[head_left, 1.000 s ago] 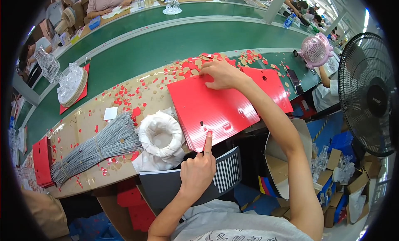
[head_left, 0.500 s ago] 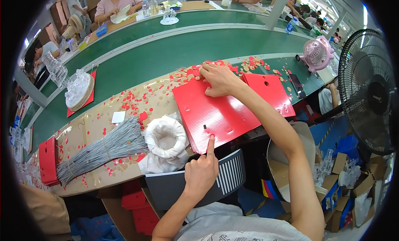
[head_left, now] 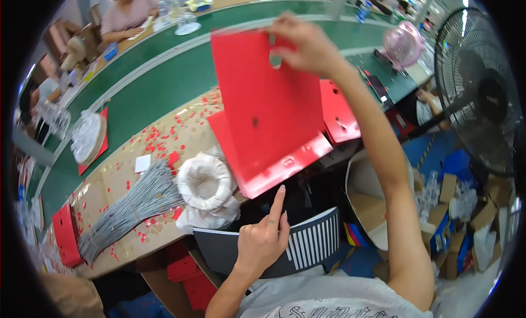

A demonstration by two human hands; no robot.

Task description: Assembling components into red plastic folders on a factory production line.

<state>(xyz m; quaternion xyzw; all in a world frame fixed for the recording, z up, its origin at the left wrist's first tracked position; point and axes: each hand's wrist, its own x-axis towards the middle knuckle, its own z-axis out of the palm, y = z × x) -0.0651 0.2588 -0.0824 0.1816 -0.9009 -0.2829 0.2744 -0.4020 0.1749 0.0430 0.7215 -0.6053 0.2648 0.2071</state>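
Observation:
In my right hand (head_left: 307,44) is the upper edge of a red plastic sheet (head_left: 257,99), pinched and raised at a tilt. The sheet has small holes and is blurred by motion. Beneath it lies a stack of red sheets (head_left: 290,165), its front strip shining. My left hand (head_left: 262,244) is just in front of that stack's near edge, holding nothing, index finger stretched and the other fingers partly curled. A second group of red sheets (head_left: 341,118) lies to the right, partly behind my right forearm.
Left of the stack are a white cloth bag (head_left: 204,186) with a rolled rim and a bundle of grey wire ties (head_left: 131,205). Red and tan discs litter the brown paper. A black fan (head_left: 482,93), a pink fan (head_left: 402,44) and a phone (head_left: 378,89) are at right.
My right hand has lifted the top red sheet up off the stack. My left index finger, earlier touching the sheet, is now off it, in front of the stack. The view has shifted slightly.

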